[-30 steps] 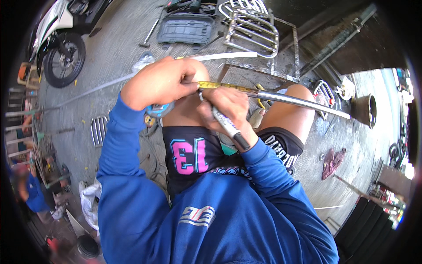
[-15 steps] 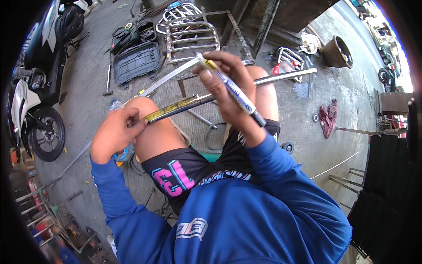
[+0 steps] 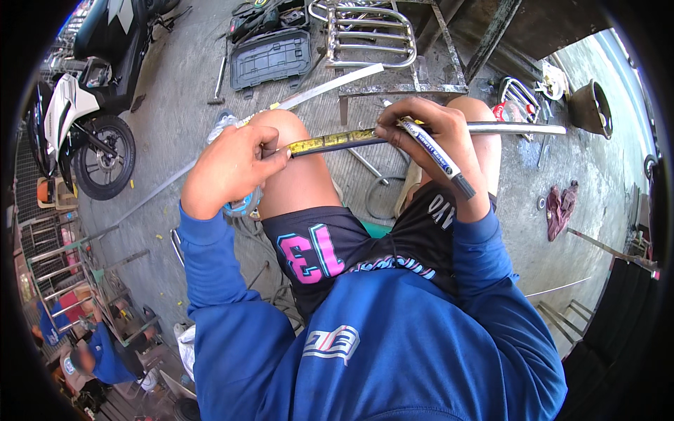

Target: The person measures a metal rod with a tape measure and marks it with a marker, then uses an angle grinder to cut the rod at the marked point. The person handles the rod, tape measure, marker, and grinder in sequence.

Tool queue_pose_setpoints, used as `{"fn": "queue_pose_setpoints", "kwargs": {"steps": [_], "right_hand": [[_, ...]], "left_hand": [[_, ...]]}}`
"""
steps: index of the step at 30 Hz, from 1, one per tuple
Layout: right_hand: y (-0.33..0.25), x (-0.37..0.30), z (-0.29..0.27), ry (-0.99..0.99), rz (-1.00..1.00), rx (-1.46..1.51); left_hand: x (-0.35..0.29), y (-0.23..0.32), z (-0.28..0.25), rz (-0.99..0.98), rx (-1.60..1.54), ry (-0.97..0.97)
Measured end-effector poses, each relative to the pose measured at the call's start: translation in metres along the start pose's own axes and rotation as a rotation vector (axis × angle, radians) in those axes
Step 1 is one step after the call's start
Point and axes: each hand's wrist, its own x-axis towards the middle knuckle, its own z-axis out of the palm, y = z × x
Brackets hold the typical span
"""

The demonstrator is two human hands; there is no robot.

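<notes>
A shiny metal tube point(image 3: 519, 128) lies across my bare knees. Along its left part runs a yellow tape measure blade point(image 3: 330, 142). My left hand point(image 3: 232, 168) is closed, thumb and fingers pinching the blade's left end against the tube. My right hand point(image 3: 439, 130) is closed round a white marker pen point(image 3: 434, 149), which slants down to its dark end near my wrist. The fingertips of that hand touch the tube at the right end of the visible blade. The pen's other end is hidden by my fingers.
Ahead lie an open dark tool case point(image 3: 270, 59), a tubular metal rack point(image 3: 372, 35) and a flat metal bar point(image 3: 330, 84). A motorcycle point(image 3: 84, 140) stands left. To the right are a bucket point(image 3: 590, 109) and a dark red rag point(image 3: 562, 210). Another person point(image 3: 105, 354) is at lower left.
My right hand has come down onto the tube with the marker, which was held up above it. My left hand keeps its pinch. The whole view has shifted.
</notes>
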Motion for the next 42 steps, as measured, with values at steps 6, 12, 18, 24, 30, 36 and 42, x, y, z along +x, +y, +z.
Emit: {"fn": "queue_pose_setpoints", "kwargs": {"steps": [6,12,18,24,30,36,42], "right_hand": [[-0.012,0.003,0.003,0.130,-0.066,-0.014],[-0.028,-0.005,0.042,0.452,-0.371,0.239],[-0.025,-0.011,0.077,0.267,-0.408,0.140],[-0.021,-0.007,0.082,0.282,-0.382,0.064],[-0.021,-0.007,0.083,0.294,-0.376,0.055],[-0.023,-0.006,0.081,0.293,-0.389,0.051],[-0.016,-0.004,0.087,0.315,-0.392,0.028]], "left_hand": [[-0.001,-0.004,0.003,0.033,-0.012,0.033],[-0.002,-0.004,0.005,0.041,0.011,0.076],[-0.004,-0.003,0.007,0.021,-0.077,0.085],[-0.005,-0.003,0.006,0.023,-0.071,0.087],[-0.003,0.000,0.004,0.067,-0.054,0.094],[-0.003,0.003,0.001,-0.068,-0.071,0.020],[-0.001,0.001,0.005,0.033,-0.049,0.085]]}}
